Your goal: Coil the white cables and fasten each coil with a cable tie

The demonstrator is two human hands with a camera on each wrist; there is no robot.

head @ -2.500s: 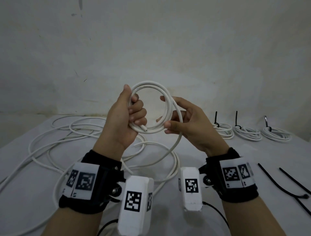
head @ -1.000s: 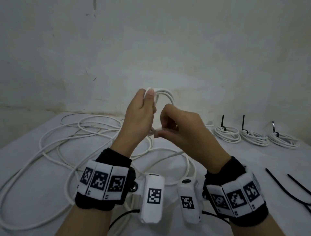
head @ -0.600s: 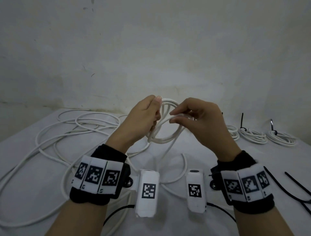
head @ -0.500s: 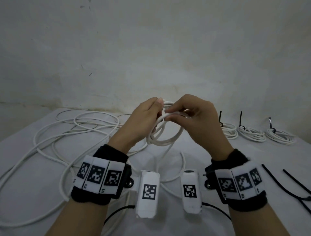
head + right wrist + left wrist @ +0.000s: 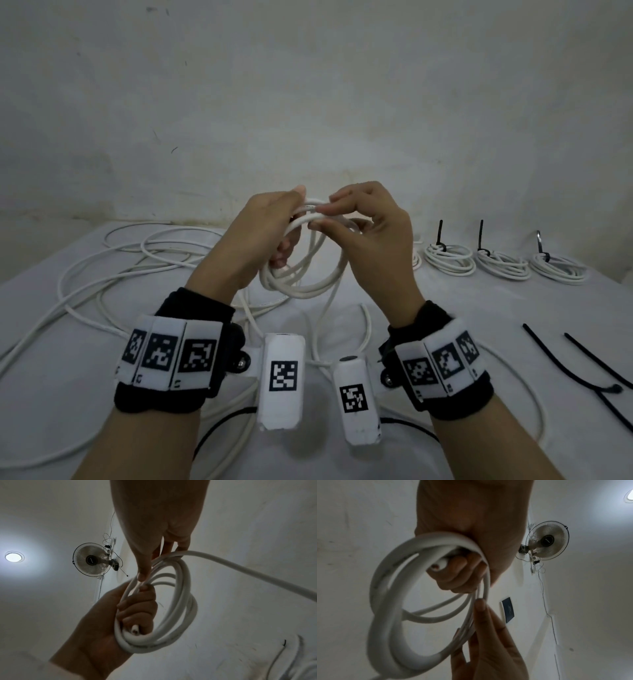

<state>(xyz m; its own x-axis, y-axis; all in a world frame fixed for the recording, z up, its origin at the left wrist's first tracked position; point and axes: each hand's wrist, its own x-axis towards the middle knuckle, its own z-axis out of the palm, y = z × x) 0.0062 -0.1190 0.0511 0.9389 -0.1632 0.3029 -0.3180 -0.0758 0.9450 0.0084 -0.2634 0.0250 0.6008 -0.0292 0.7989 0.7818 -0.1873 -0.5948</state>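
Note:
Above the table my left hand [image 5: 291, 222] grips a small coil of white cable [image 5: 301, 277], fingers curled round its turns with the cut cable end [image 5: 135, 630] tucked under them. My right hand [image 5: 323, 211] pinches a strand of the same cable between thumb and forefinger at the top of the coil, close against the left thumb. From the coil [image 5: 180, 608] the free cable [image 5: 257, 574] runs off and down to the table. In the left wrist view the coil [image 5: 388, 601] hangs below my curled left fingers [image 5: 458, 574].
Loose white cable [image 5: 137, 260] sprawls over the white table's left and middle. Three tied coils [image 5: 448, 258] [image 5: 503, 263] [image 5: 558, 269] sit in a row at the back right, black tie tails upright. Spare black cable ties [image 5: 575, 366] lie at the right edge.
My right hand has carried a strand of cable over to the top of the coil and now pinches it beside the left thumb. Both hands sit lower than a second ago.

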